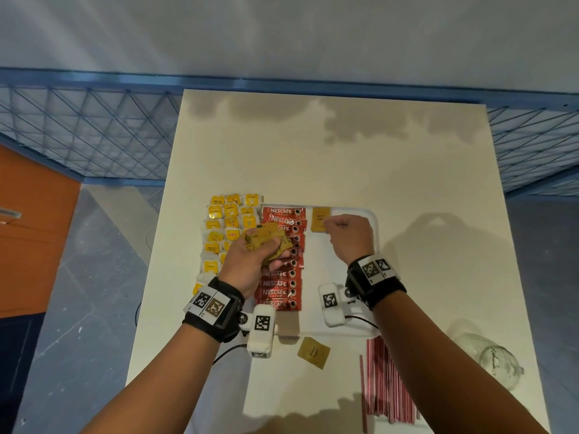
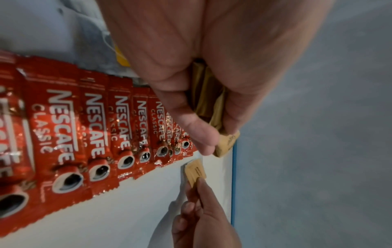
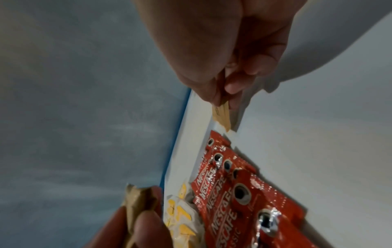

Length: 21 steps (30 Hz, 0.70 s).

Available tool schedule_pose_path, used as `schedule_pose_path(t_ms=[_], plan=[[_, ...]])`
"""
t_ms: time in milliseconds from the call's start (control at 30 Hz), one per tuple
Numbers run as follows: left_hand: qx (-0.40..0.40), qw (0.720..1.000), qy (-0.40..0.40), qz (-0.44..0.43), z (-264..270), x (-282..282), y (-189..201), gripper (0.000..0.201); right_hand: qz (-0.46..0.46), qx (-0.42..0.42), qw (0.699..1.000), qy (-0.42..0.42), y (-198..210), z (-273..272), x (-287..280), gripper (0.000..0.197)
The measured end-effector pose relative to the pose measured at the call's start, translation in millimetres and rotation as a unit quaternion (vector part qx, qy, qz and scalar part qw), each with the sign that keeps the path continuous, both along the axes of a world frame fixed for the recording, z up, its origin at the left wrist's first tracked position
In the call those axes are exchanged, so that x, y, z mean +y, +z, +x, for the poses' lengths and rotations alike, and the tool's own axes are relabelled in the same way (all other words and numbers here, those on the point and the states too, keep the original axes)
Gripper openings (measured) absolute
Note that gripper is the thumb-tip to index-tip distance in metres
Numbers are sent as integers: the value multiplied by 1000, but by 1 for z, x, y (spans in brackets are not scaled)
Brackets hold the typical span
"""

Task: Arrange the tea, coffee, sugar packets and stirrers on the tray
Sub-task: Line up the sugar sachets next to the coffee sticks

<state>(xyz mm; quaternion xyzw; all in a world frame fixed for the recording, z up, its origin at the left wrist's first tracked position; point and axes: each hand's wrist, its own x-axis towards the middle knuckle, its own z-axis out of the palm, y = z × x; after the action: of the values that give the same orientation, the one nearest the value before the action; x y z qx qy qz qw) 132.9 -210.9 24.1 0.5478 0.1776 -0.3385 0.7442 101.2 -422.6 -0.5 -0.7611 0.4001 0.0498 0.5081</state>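
Observation:
A white tray lies mid-table. Red Nescafe coffee sachets form a column down its left side, and yellow tea bags lie in rows left of them. My left hand grips a bunch of brown sugar packets above the coffee column; the bunch shows between its fingers. My right hand pinches one brown sugar packet at the tray's far end, right of the top coffee sachet; thumb and finger hold its edge.
One loose brown sugar packet lies on the table near the tray's front edge. A pile of red stirrers lies front right, beside a clear glass jar on its side. The cream table stretches beyond the tray.

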Motion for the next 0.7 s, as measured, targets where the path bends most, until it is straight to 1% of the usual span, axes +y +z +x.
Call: schedule_pose_path(t_ms=[167,333,433,633,700], plan=[[-4,1000,-5,1,-2,1,-2,28,-36,22,999,14,-6,2,2,21],[-2,1000,-6,0,-3,2,-4,30,-59,29,997,30,-8,7,4,29],[9,1000,-1,-6,-3,3,-4,28,-76,40,995,51,-10,9,6,36],[13,1000,3,-1,-3,3,-5,30,-97,55,992,61,-10,12,6,34],[12,1000,3,4,-2,3,-6,34,-96,57,992,57,-9,12,6,28]])
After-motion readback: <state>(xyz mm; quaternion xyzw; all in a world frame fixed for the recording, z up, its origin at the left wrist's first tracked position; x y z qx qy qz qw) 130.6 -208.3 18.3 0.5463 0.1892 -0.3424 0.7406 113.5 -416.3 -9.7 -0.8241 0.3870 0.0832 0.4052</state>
